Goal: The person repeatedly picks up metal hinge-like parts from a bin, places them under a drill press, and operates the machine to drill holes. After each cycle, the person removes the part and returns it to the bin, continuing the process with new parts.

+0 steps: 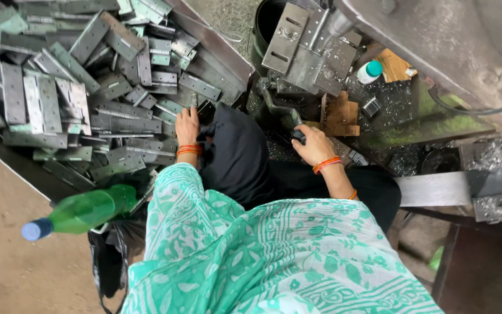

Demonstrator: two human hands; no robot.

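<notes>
My left hand (186,124) reaches into a big heap of grey metal hinge plates (76,87) at the upper left, fingers resting on plates at the heap's right edge; whether it grips one is hidden. My right hand (312,143) is closed around a dark lever handle (297,135) on the machine in front of me. Both wrists carry orange bangles. A metal fixture with slotted plates (297,43) sits above the handle. My lap shows black cloth (239,157) and a green-and-white patterned garment (262,250).
A green plastic bottle with a blue cap (82,212) lies at the left on a black bag (108,256). A small white bottle with a teal cap (369,71), wooden blocks (338,113) and metal shavings sit on the machine bed. A dark bucket (265,23) stands behind.
</notes>
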